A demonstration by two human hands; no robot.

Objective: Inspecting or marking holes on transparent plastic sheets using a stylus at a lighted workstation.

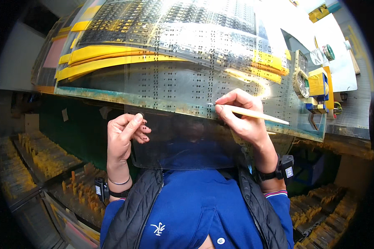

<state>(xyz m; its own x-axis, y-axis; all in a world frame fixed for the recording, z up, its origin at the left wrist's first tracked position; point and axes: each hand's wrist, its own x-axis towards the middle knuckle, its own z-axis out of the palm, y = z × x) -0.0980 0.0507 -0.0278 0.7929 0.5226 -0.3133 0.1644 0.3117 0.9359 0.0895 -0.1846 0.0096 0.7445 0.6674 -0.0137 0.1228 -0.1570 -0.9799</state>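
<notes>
A clear film sheet (183, 91) printed with rows of small black marks lies over the glass-topped table, its near part hanging past the front edge toward my chest. My left hand (126, 132) pinches the left edge of this film between thumb and forefinger, the other fingers curled beneath it. In my right hand (243, 114) is a slim pen-like tool (257, 115) with a pale handle, held like a pencil. Its thin tip points left, at the marks near the table's front edge; whether it touches the film I cannot tell.
Yellow strips (112, 60) border dark patterned sheets at the back of the table. To the right stand a metal tin (301, 76), a yellow and blue tape holder (318, 85) and a clear bottle (322, 54). Racks with yellow tabs (50, 155) flank me below.
</notes>
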